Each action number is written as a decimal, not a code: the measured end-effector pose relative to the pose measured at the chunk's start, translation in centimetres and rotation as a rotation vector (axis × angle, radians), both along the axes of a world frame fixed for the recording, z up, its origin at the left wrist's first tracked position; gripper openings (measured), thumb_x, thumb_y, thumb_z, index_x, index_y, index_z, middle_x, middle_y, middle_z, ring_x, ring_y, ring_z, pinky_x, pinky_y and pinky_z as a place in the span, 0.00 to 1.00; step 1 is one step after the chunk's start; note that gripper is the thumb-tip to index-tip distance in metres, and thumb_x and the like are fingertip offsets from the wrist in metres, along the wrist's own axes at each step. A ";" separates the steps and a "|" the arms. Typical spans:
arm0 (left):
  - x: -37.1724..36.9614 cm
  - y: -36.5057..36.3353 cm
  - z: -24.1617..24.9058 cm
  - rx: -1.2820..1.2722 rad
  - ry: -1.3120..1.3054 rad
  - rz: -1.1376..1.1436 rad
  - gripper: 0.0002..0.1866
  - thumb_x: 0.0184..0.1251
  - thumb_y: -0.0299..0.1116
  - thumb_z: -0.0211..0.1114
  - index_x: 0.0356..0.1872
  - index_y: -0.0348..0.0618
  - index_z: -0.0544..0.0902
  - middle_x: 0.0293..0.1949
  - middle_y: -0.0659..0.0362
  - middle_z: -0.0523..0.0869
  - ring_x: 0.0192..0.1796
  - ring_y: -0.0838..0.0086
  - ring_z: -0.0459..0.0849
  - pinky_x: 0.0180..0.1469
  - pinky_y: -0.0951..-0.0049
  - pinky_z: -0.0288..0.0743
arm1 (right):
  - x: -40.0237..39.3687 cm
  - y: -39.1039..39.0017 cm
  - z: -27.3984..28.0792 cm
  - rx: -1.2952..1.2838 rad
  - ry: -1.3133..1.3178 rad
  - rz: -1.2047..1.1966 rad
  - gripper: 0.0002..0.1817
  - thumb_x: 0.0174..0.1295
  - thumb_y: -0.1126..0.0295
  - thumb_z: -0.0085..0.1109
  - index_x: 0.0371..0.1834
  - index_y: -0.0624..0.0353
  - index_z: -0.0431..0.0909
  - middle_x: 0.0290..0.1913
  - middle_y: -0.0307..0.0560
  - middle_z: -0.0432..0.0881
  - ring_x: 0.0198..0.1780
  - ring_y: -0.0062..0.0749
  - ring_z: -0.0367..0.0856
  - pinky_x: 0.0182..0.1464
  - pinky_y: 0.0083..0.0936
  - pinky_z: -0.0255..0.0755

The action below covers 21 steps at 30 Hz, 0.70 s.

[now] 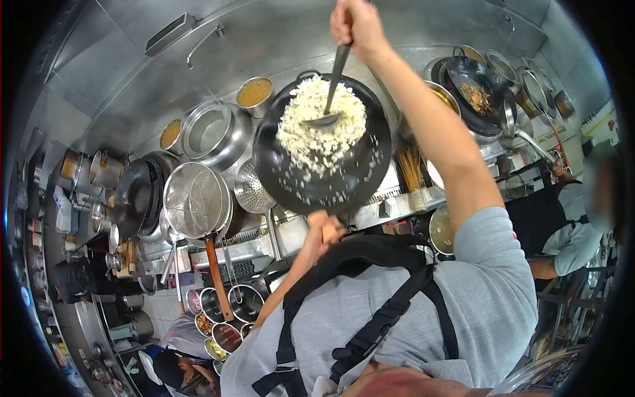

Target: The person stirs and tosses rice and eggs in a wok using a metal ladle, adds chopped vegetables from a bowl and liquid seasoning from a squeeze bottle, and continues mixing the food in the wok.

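Observation:
A black wok (271,175) in the middle of the head view holds a mound of pale, egg-flecked rice (297,129), with loose grains scattered down its near side. My right hand (357,26), raised beyond the far rim, is closed round the handle of a ladle (324,122) whose bowl presses into the rice. At the near rim is my left hand (323,230), slightly blurred, its fingers closed at the edge of the wok. The grip it has on the handle is hidden.
Left of the wok are a perforated ladle (251,188), a wire strainer (196,198) and a steel pot (206,129). A bamboo brush (413,175) stands at the right, below a second wok (471,86) containing food. A co-worker (562,218) works at the far right, another (188,357) at lower left.

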<state>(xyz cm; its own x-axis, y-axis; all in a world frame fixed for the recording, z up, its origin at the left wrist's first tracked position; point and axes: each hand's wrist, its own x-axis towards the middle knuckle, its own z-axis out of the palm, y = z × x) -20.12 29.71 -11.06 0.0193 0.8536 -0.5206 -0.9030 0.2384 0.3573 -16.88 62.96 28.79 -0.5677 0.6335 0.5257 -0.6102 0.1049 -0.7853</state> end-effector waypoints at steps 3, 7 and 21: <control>-0.4 0.2 2.6 0.066 0.120 0.018 0.12 0.70 0.41 0.53 0.41 0.43 0.75 0.34 0.54 0.81 0.30 0.62 0.84 0.27 0.64 0.82 | 2.0 -3.7 6.1 0.082 0.053 -0.044 0.24 0.71 0.56 0.42 0.16 0.52 0.63 0.10 0.35 0.60 0.09 0.20 0.55 0.12 0.20 0.50; -3.3 9.2 6.6 -0.025 0.017 0.132 0.07 0.67 0.36 0.57 0.36 0.46 0.76 0.29 0.54 0.81 0.26 0.62 0.78 0.28 0.62 0.77 | -1.6 -3.8 -1.3 0.112 -0.077 0.000 0.22 0.69 0.63 0.45 0.15 0.57 0.66 0.11 0.38 0.65 0.12 0.18 0.60 0.16 0.21 0.54; -4.2 10.0 5.4 0.071 0.048 0.081 0.10 0.65 0.39 0.58 0.34 0.44 0.74 0.28 0.53 0.80 0.21 0.65 0.74 0.23 0.65 0.73 | -2.5 -5.9 -1.8 0.093 -0.113 -0.177 0.21 0.68 0.61 0.51 0.16 0.57 0.68 0.12 0.36 0.66 0.12 0.18 0.62 0.15 0.21 0.55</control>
<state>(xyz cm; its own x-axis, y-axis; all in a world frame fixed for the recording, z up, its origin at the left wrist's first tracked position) -24.30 39.66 -5.69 -0.0746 0.8860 -0.4576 -0.8998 0.1379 0.4138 -19.34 57.09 26.95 -0.5107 0.6803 0.5257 -0.4846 0.2773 -0.8296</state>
